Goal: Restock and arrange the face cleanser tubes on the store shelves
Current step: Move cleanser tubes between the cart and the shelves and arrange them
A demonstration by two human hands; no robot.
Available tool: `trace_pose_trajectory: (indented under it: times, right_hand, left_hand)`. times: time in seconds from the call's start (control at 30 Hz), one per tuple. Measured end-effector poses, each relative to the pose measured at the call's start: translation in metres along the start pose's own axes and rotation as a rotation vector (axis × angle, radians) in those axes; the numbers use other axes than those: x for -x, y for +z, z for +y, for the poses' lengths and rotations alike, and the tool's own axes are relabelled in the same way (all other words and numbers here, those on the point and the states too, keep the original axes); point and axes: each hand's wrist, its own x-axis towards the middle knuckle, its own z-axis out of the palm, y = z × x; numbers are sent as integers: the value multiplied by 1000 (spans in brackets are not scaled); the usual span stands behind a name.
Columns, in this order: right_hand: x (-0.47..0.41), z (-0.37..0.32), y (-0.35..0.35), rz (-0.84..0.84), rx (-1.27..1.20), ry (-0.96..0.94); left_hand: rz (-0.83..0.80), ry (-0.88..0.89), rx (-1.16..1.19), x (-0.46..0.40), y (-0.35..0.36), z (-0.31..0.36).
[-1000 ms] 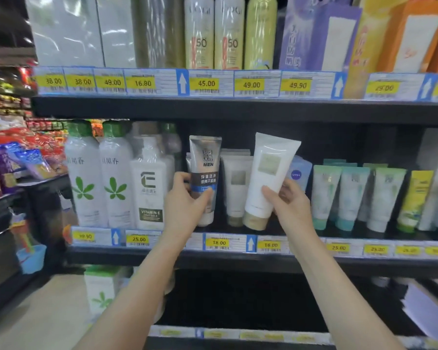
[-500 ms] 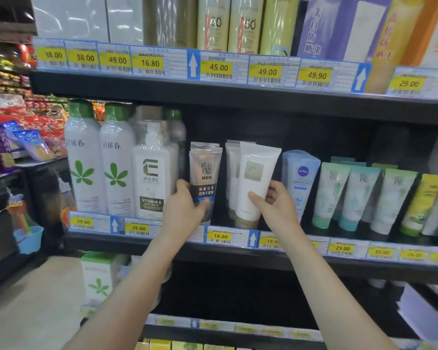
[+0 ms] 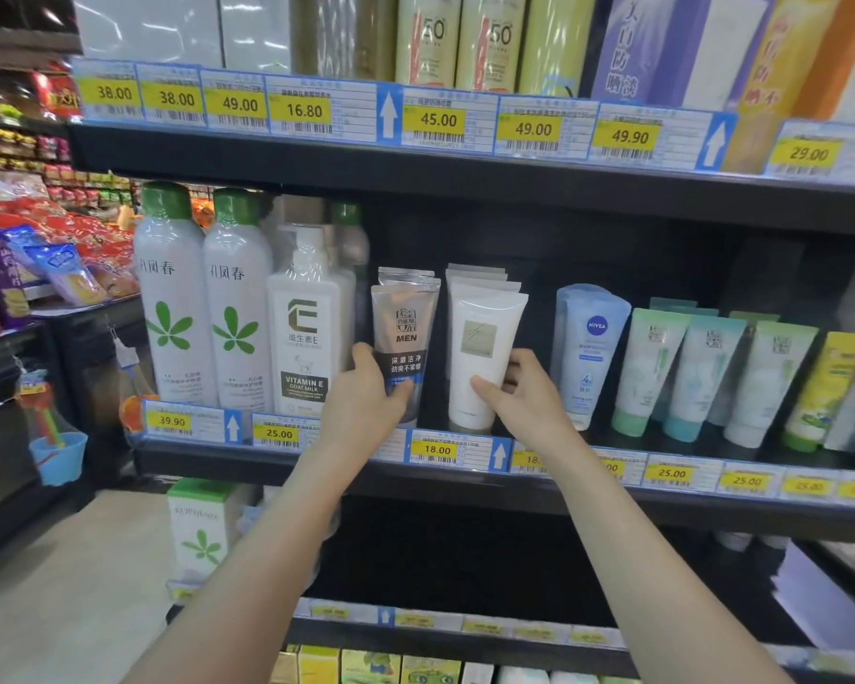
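On the middle shelf a silver and brown tube marked MEN stands cap down at the front of its row. My left hand grips its lower part. Just to the right stands a white cleanser tube, also cap down, in front of more white tubes. My right hand wraps around its lower right side, thumb across the front. Both tubes rest upright on the shelf.
White bottles with green leaf marks and a Vitamin E pump bottle stand left of the tubes. A blue Nivea tube and green tubes stand to the right. Price tags line each shelf edge; boxes and spray cans fill the upper shelf.
Both tubes were held up and tilted in front of the shelf; now they stand upright at the front of their rows. My hands moved forward and down with them.
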Motion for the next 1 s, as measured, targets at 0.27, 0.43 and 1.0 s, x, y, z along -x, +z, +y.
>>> trace_pose_trajectory:
  times: [0.27,0.43,1.0]
  right_hand:
    - [1,0,0,-26,38,5]
    - [6,1,-7,2,166,15]
    - [93,-4,-72,135,1087,-174]
  left_hand:
    - [-15,19,-47,4,-2,-2]
    - [-5,77,-76,14,-5,-2]
    - [-97,378,-791,66,-8,66]
